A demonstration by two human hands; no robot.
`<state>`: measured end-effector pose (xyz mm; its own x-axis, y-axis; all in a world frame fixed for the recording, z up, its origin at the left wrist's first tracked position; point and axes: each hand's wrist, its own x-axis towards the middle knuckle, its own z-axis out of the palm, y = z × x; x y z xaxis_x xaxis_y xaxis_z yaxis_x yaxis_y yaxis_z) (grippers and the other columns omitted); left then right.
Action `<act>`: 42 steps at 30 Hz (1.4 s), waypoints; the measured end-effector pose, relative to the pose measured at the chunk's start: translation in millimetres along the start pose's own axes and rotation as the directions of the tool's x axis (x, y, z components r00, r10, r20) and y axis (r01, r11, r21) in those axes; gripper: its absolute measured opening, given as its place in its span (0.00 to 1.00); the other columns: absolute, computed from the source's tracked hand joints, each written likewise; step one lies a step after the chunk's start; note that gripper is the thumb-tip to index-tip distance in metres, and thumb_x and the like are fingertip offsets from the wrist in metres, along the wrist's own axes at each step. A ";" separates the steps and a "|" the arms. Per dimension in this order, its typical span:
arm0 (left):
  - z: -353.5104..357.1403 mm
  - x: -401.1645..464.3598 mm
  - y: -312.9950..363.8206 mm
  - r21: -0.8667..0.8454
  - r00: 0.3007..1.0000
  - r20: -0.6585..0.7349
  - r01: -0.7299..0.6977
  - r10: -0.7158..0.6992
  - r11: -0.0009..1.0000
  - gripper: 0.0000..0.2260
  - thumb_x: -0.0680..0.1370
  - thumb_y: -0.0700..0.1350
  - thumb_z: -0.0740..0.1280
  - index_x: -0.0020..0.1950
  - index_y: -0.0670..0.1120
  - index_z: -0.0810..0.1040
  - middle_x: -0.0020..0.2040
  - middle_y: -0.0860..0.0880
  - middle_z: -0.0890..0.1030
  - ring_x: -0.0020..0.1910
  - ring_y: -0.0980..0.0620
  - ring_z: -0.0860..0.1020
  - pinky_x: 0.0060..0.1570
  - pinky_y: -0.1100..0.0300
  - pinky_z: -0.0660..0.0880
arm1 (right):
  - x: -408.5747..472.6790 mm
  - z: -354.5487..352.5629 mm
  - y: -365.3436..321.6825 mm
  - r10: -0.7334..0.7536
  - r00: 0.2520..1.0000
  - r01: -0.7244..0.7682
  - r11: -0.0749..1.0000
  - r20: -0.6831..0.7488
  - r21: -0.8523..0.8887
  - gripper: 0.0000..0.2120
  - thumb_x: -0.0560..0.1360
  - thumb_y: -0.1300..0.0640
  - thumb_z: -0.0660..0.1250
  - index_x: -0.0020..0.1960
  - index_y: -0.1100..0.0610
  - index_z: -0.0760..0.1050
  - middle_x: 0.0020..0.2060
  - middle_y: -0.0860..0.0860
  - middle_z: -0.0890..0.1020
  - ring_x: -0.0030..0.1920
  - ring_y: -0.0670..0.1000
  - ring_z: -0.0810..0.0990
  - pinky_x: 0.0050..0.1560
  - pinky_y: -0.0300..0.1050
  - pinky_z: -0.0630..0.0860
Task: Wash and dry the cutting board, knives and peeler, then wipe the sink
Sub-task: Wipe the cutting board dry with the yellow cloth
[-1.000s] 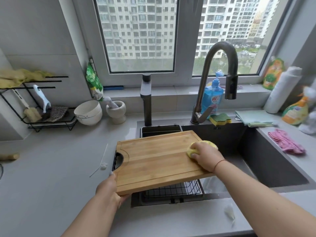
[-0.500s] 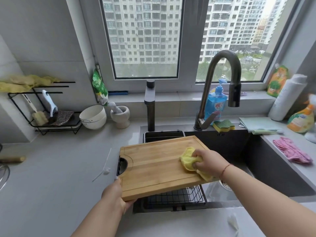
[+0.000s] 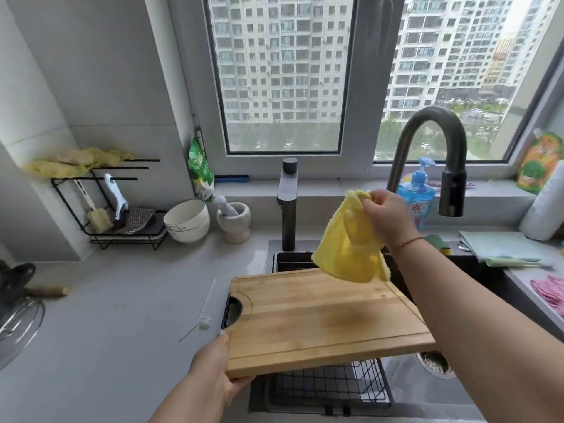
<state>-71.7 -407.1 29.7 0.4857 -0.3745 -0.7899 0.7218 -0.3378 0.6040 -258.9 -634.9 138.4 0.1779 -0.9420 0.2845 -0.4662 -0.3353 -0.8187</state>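
Observation:
A wooden cutting board (image 3: 320, 315) is held level over the dark sink (image 3: 476, 389), above a black wire basket (image 3: 332, 386). My left hand (image 3: 213, 370) grips the board's near left corner. My right hand (image 3: 387, 218) is raised above the board's far edge and pinches a yellow cloth (image 3: 351, 242), which hangs down open and clear of the wood. A damp darker patch shows on the board's middle. No knives or peeler are visible.
A tall faucet (image 3: 433, 141) arches over the sink, with a blue soap bottle (image 3: 416, 196) behind it. Green cloth (image 3: 503, 248) and pink cloth (image 3: 549, 291) lie at right. Stacked white bowls (image 3: 187, 221), a mortar (image 3: 233, 221) and a wire rack (image 3: 122, 209) stand at left.
My right hand has lifted the yellow cloth off the board and raised it toward the faucet; the cloth now hangs unfolded. The left hand still holds the board's corner.

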 end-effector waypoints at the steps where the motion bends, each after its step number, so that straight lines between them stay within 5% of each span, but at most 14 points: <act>1: -0.2 0.3 1.8 0.000 1.000 0.005 0.009 -0.009 1.000 0.14 0.82 0.50 0.62 0.59 0.40 0.71 0.47 0.38 0.77 0.41 0.37 0.77 0.19 0.45 0.76 | 9.7 1.2 -7.1 -0.009 0.999 0.009 1.000 -0.043 -0.002 0.10 0.79 0.51 0.60 0.48 0.55 0.77 0.39 0.51 0.78 0.46 0.56 0.78 0.50 0.52 0.76; 8: -2.4 4.8 9.5 0.038 0.999 0.035 0.036 -0.037 0.999 0.14 0.82 0.51 0.62 0.58 0.41 0.72 0.54 0.36 0.77 0.49 0.34 0.78 0.25 0.43 0.78 | 69.2 29.9 -52.4 0.009 0.991 0.007 0.994 -0.137 0.110 0.13 0.79 0.49 0.59 0.53 0.56 0.76 0.43 0.52 0.77 0.44 0.53 0.75 0.47 0.48 0.74; 12: -1.5 8.9 12.6 0.053 1.000 0.011 0.017 -0.018 0.998 0.15 0.82 0.52 0.61 0.56 0.39 0.73 0.50 0.37 0.78 0.45 0.36 0.78 0.25 0.46 0.77 | 90.1 53.8 -80.7 -0.012 0.988 0.040 0.982 -0.153 0.185 0.10 0.80 0.51 0.59 0.52 0.55 0.75 0.40 0.50 0.75 0.42 0.50 0.73 0.44 0.44 0.68; 15: -0.5 9.2 14.6 0.053 1.000 0.009 0.012 -0.012 0.999 0.17 0.82 0.52 0.61 0.55 0.38 0.75 0.46 0.39 0.80 0.41 0.38 0.79 0.22 0.51 0.76 | 95.6 84.3 -95.2 -0.091 0.983 0.053 0.971 0.159 0.231 0.11 0.81 0.54 0.58 0.57 0.57 0.75 0.47 0.53 0.79 0.51 0.55 0.78 0.54 0.50 0.75; 17: -0.4 9.1 16.0 0.044 1.000 0.015 0.015 -0.015 0.999 0.18 0.82 0.53 0.61 0.56 0.37 0.76 0.46 0.39 0.80 0.41 0.38 0.79 0.21 0.51 0.76 | 92.6 102.1 -98.1 -0.092 0.887 0.043 0.992 0.453 0.117 0.15 0.81 0.56 0.58 0.66 0.59 0.73 0.61 0.57 0.77 0.63 0.56 0.74 0.64 0.49 0.69; 19: -0.2 7.0 16.8 0.046 1.000 0.010 0.005 -0.006 0.999 0.17 0.82 0.52 0.61 0.53 0.38 0.76 0.45 0.39 0.80 0.40 0.39 0.79 0.20 0.52 0.76 | 89.3 108.8 -94.4 -0.096 0.827 0.094 0.995 0.553 0.032 0.17 0.81 0.58 0.58 0.68 0.60 0.72 0.66 0.56 0.74 0.67 0.54 0.71 0.65 0.45 0.66; 21: -0.1 4.1 16.4 0.042 1.000 -0.002 -0.002 0.002 0.999 0.16 0.81 0.52 0.62 0.49 0.39 0.75 0.43 0.40 0.80 0.40 0.39 0.78 0.21 0.53 0.75 | 84.7 106.1 -83.4 -0.192 0.859 0.112 0.975 0.475 0.191 0.15 0.80 0.61 0.58 0.65 0.60 0.74 0.64 0.57 0.76 0.63 0.53 0.74 0.64 0.43 0.67; 23: -0.2 2.2 15.9 0.034 1.000 -0.002 -0.006 0.006 0.999 0.14 0.81 0.51 0.63 0.47 0.40 0.74 0.43 0.39 0.79 0.39 0.39 0.78 0.23 0.52 0.76 | 83.1 97.0 -59.6 -0.215 0.950 0.141 0.943 0.228 0.302 0.11 0.79 0.61 0.60 0.57 0.57 0.77 0.56 0.55 0.81 0.57 0.52 0.78 0.61 0.48 0.72; 25: -0.6 2.2 15.2 0.035 1.000 -0.001 0.000 0.000 0.999 0.13 0.81 0.51 0.63 0.47 0.40 0.73 0.43 0.39 0.78 0.40 0.39 0.78 0.28 0.49 0.77 | 80.8 83.6 -21.7 -0.117 0.988 0.107 0.988 0.098 0.109 0.09 0.78 0.56 0.59 0.53 0.56 0.77 0.50 0.54 0.82 0.53 0.54 0.78 0.56 0.51 0.73; 27: -0.4 3.6 15.6 0.033 1.000 -0.012 0.010 -0.009 0.999 0.12 0.81 0.50 0.64 0.47 0.41 0.72 0.44 0.39 0.78 0.41 0.39 0.77 0.34 0.45 0.77 | 68.6 72.3 20.5 0.056 0.983 -0.014 0.971 0.172 -0.239 0.15 0.79 0.51 0.57 0.53 0.60 0.77 0.48 0.56 0.81 0.50 0.58 0.78 0.52 0.52 0.74; 30: 1.1 5.0 17.9 0.024 1.000 -0.024 0.008 -0.008 1.000 0.10 0.80 0.49 0.65 0.48 0.42 0.71 0.43 0.40 0.76 0.39 0.40 0.76 0.32 0.45 0.77 | 30.6 66.0 58.6 0.250 0.838 0.044 0.854 0.485 -0.518 0.22 0.80 0.45 0.56 0.55 0.63 0.77 0.50 0.58 0.82 0.50 0.58 0.79 0.52 0.51 0.75; 34: 7.2 2.7 26.2 -0.002 1.000 -0.024 -0.012 0.012 1.000 0.15 0.78 0.51 0.68 0.56 0.42 0.70 0.44 0.40 0.75 0.39 0.40 0.76 0.23 0.46 0.78 | -26.7 71.1 38.2 0.266 0.610 0.203 0.858 0.746 -0.472 0.25 0.78 0.36 0.54 0.65 0.51 0.73 0.59 0.49 0.78 0.56 0.51 0.76 0.58 0.46 0.72; 42: 5.9 -8.8 50.1 -0.082 0.996 -0.032 -0.088 0.085 0.993 0.14 0.79 0.50 0.68 0.59 0.43 0.72 0.43 0.42 0.75 0.38 0.43 0.76 0.16 0.47 0.75 | -67.1 69.0 -5.5 0.102 0.557 0.307 0.897 0.824 -0.318 0.27 0.78 0.34 0.52 0.64 0.51 0.74 0.58 0.49 0.80 0.58 0.51 0.77 0.60 0.47 0.72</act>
<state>-42.7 -425.8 67.5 0.5612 -0.3738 -0.7385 0.7144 -0.2318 0.6602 -208.4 -569.0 89.4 0.7661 -0.5478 -0.3361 -0.6391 -0.5942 -0.4883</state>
